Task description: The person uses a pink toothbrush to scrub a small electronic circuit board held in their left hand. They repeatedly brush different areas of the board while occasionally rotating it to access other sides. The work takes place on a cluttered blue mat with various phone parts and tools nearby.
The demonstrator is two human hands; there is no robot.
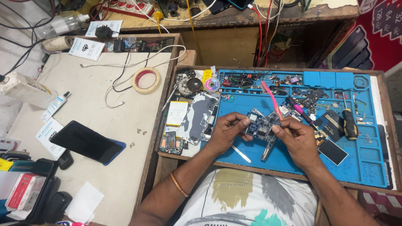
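My left hand (226,130) and my right hand (295,140) together hold a small blue circuit board (258,124) above a blue repair mat (368,163). The left fingers pinch the board's left edge. In my right hand is a pink brush (270,97) that sticks up and away, its fingers also touching the board's right edge. A copper bangle (179,184) circles my left forearm. Under the hands lie metal tweezers (268,151) and a thin metal strip (241,154).
On the mat lie a black-handled screwdriver (349,123), a pink-tipped tool (302,114), black cards (331,150), a phone frame (197,119), a battery (176,113) and several small parts. The left table bears a black phone (86,141), tape roll (146,80), cables and boxes.
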